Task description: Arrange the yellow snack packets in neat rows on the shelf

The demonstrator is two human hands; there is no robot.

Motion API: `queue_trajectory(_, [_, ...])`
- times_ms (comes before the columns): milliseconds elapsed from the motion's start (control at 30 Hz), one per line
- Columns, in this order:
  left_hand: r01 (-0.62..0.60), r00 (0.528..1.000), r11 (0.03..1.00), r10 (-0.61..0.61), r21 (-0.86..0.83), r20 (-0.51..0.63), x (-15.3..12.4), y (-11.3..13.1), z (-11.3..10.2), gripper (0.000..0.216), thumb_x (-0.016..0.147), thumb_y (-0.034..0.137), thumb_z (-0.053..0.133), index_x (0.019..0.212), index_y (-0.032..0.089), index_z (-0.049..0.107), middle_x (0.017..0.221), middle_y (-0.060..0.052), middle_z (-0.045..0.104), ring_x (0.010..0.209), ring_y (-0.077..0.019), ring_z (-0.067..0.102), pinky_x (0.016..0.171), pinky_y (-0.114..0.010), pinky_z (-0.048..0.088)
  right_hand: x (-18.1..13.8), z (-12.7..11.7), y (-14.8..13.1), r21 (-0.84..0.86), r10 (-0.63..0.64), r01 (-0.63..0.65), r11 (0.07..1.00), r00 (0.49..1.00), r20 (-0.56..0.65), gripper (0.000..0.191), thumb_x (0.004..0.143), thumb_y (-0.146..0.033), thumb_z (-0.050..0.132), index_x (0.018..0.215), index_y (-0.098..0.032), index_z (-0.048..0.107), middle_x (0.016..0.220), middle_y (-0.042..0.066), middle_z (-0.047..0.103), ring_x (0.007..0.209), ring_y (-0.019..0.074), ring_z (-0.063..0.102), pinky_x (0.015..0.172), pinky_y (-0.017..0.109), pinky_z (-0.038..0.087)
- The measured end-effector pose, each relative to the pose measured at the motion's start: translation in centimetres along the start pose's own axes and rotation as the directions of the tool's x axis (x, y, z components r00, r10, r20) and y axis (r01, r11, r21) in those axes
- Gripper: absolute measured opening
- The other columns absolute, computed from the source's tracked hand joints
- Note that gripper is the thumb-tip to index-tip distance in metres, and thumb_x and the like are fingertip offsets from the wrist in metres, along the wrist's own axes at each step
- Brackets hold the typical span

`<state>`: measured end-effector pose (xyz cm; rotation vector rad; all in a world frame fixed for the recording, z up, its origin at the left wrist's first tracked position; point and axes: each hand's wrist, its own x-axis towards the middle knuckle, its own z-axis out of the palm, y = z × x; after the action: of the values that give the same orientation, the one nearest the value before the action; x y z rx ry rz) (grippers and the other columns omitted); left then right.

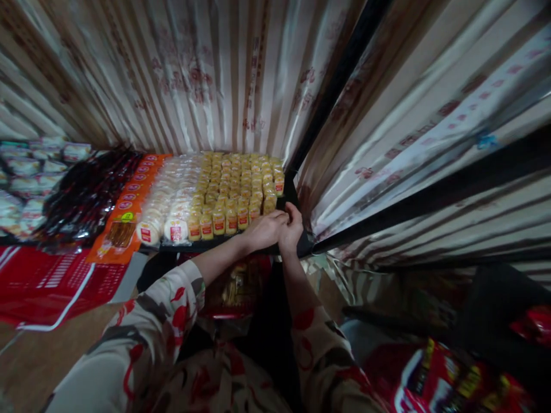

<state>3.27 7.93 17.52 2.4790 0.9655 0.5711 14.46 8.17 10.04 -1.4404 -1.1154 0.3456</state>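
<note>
My left hand [267, 229] and my right hand [291, 230] meet at the right end of a dark shelf [303, 244]. The fingers of both are bent and close together, and what lies between them, if anything, is hidden. Just beyond my left hand stand rows of small yellow wrapped snacks [232, 195] with red and white labels. The nearest packet [270, 202] is right above my left knuckles; I cannot tell whether it is touched. A dark gap shows at the row's end by my right fingers.
Left along the shelf are round white wrapped snacks [175, 229], an orange packet strip [129, 201], dark glossy packets [86, 198] and white wrapped packs [26, 183]. Striped sheeting [215, 74] hangs behind. A black pole [331, 86] rises at the corner. Red bags [447, 373] lie lower right.
</note>
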Motion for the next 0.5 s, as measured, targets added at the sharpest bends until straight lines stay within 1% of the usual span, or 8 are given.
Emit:
queue_trajectory(200, [-0.044, 0.997, 0.969, 0.026, -0.242, -0.076, -8.2, 1.1, 1.0, 0.031, 0.080, 0.009, 0.039, 0.103, 0.014, 0.059, 0.106, -0.009, 0.060, 0.105, -0.0171, 0.055, 0.094, -0.029, 0.044, -8.3, -2.4, -3.5, 0.057, -0.104, 0.094, 0.994, 0.971, 0.216, 0.032, 0.080, -0.022, 0.044, 0.106, -0.018, 0.062, 0.105, 0.009, 0.063, 0.096, 0.0189, 0.060, 0.087, 0.034, 0.048])
queue_trajectory(267, [0.007, 0.998, 0.950, -0.025, -0.312, -0.053, -11.0, 0.8, 1.8, 0.031, 0.077, 0.009, 0.041, 0.100, 0.015, 0.061, 0.100, -0.008, 0.062, 0.099, -0.0169, 0.057, 0.090, -0.029, 0.046, -10.9, -2.8, -3.5, 0.051, -0.135, 0.126, 0.991, 0.946, 0.296, 0.029, 0.082, -0.020, 0.041, 0.101, -0.019, 0.063, 0.099, 0.008, 0.065, 0.095, 0.0192, 0.061, 0.087, 0.034, 0.048])
queue_trajectory(300, [0.041, 0.998, 0.940, -0.053, -0.339, -0.026, -12.3, 0.4, 2.5, 0.032, 0.076, 0.009, 0.041, 0.100, 0.015, 0.062, 0.103, -0.008, 0.063, 0.099, -0.0174, 0.057, 0.089, -0.029, 0.046, -12.0, -2.8, -3.2, 0.019, -0.114, 0.115, 0.993, 0.927, 0.357, 0.030, 0.082, -0.019, 0.039, 0.099, -0.019, 0.064, 0.098, 0.008, 0.066, 0.095, 0.0189, 0.061, 0.087, 0.034, 0.047])
queue_trajectory(367, [0.206, 0.977, 0.903, -0.209, -0.378, 0.033, -14.5, -0.7, 4.0, 0.036, 0.074, 0.010, 0.045, 0.105, 0.016, 0.062, 0.107, -0.008, 0.064, 0.102, -0.0189, 0.057, 0.092, -0.032, 0.045, -13.9, -2.2, -2.2, -0.099, -0.005, 0.066, 0.993, 0.855, 0.518, 0.032, 0.079, -0.014, 0.039, 0.099, -0.018, 0.064, 0.098, 0.008, 0.067, 0.094, 0.0191, 0.061, 0.087, 0.032, 0.047])
queue_trajectory(400, [0.317, 0.947, 0.863, -0.307, -0.392, 0.090, -15.4, -1.5, 4.9, 0.037, 0.073, 0.010, 0.046, 0.105, 0.017, 0.063, 0.107, -0.007, 0.065, 0.102, -0.0190, 0.058, 0.094, -0.032, 0.044, -14.6, -1.7, -1.6, -0.192, 0.081, 0.041, 0.981, 0.805, 0.588, 0.033, 0.078, -0.011, 0.040, 0.100, -0.017, 0.064, 0.099, 0.009, 0.067, 0.095, 0.0195, 0.061, 0.087, 0.032, 0.047])
queue_trajectory(433, [0.446, 0.894, 0.801, -0.421, -0.401, 0.154, -16.1, -2.3, 5.8, 0.037, 0.073, 0.009, 0.046, 0.104, 0.018, 0.065, 0.106, -0.007, 0.066, 0.102, -0.0188, 0.058, 0.095, -0.032, 0.043, -15.1, -1.1, -1.0, -0.296, 0.175, 0.031, 0.955, 0.748, 0.640, 0.036, 0.077, -0.009, 0.041, 0.104, -0.017, 0.063, 0.103, 0.010, 0.066, 0.098, 0.0201, 0.061, 0.088, 0.032, 0.046])
queue_trajectory(467, [0.593, 0.803, 0.700, -0.553, -0.398, 0.223, -16.7, -3.2, 6.7, 0.037, 0.073, 0.008, 0.046, 0.102, 0.019, 0.066, 0.107, -0.006, 0.066, 0.103, -0.0182, 0.058, 0.096, -0.031, 0.042, -15.5, -0.4, -0.3, -0.394, 0.261, 0.037, 0.919, 0.690, 0.675, 0.039, 0.076, -0.008, 0.042, 0.109, -0.016, 0.061, 0.108, 0.011, 0.065, 0.101, 0.0207, 0.060, 0.089, 0.031, 0.045])
queue_trajectory(500, [0.721, 0.688, 0.579, -0.662, -0.381, 0.297, -17.1, -4.1, 7.5, 0.036, 0.072, 0.007, 0.047, 0.100, 0.020, 0.067, 0.106, -0.005, 0.067, 0.105, -0.0181, 0.058, 0.096, -0.029, 0.041, -15.8, 0.3, 0.3, -0.469, 0.330, 0.055, 0.881, 0.637, 0.696, 0.041, 0.077, -0.007, 0.044, 0.114, -0.016, 0.059, 0.112, 0.012, 0.064, 0.105, 0.0212, 0.058, 0.091, 0.032, 0.043])
